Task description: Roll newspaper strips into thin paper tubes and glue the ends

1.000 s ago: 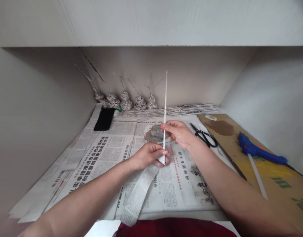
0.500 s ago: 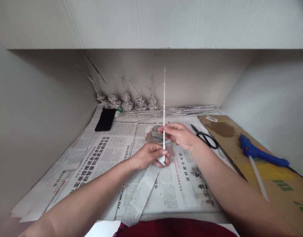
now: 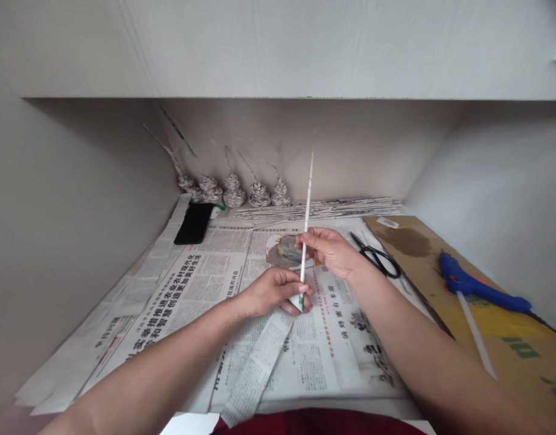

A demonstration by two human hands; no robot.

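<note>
A thin rolled newspaper stick (image 3: 307,202) stands nearly upright between my hands, its tip leaning slightly right. My left hand (image 3: 280,290) pinches its lower end, where the roll meets a loose newspaper strip (image 3: 259,368) trailing down toward me. Higher on the stick, my right hand (image 3: 327,246) holds it between thumb and fingers. Beneath my hands lies an oval patch with a grey smear (image 3: 284,252), partly covered by my right hand. Black-handled scissors (image 3: 380,257) lie just right of that hand.
Several woven paper gourds (image 3: 235,190) line the back wall, beside a pile of paper sticks (image 3: 323,209). A black phone (image 3: 194,223) rests at left on newspaper sheets (image 3: 169,302). On the cardboard (image 3: 418,235) at right is a blue glue gun (image 3: 481,287). A shelf edge (image 3: 278,96) overhangs.
The stick's tip has tilted to the right, and a green patch now shows at its lower end. Both hands keep about the same place; the view has shifted slightly.
</note>
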